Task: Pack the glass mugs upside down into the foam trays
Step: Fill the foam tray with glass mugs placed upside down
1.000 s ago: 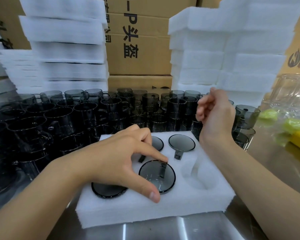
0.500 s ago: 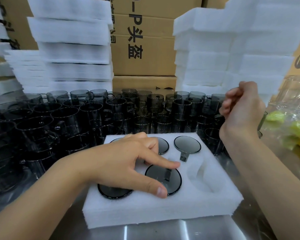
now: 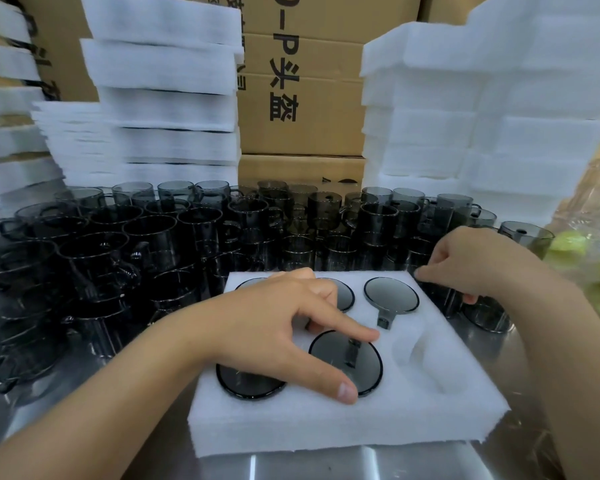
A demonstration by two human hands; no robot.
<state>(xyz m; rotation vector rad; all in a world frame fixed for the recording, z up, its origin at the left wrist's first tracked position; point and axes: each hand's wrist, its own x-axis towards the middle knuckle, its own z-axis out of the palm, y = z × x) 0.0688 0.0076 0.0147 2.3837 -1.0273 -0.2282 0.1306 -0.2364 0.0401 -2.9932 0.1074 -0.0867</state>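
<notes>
**A:** What's the setting?

**B:** Foam stacks and boxes stand at the back. The table is crowded with dark glass mugs, upright, behind the tray and on both sides of it.

**A:** And the tray itself?

**B:** Five mugs sit in it base-up, one partly hidden under a hand. The front right pocket is empty.

**A:** What are the hands doing?

**B:** The left hand lies spread on the tray. Its index tip and thumb touch the base of the front middle mug, gripping nothing. The right hand is just past the tray's far right corner, fingers curled over the rim of a loose mug and apparently holding it.

**A:** How will that one handle?

**B:** I'd guess thin glass: stiff, smooth, fairly light and easily chipped. The neighbours stand close, so it should come straight up.

**A:** Where should it be gripped?

**B:** Across the mouth, or by the handle, which would leave the wrist free to turn it over. The handle probably has to line up with the pocket's side notch.

**A:** And the foam?

**B:** It's soft and light, so it likely slides unless the left hand steadies it.
</notes>
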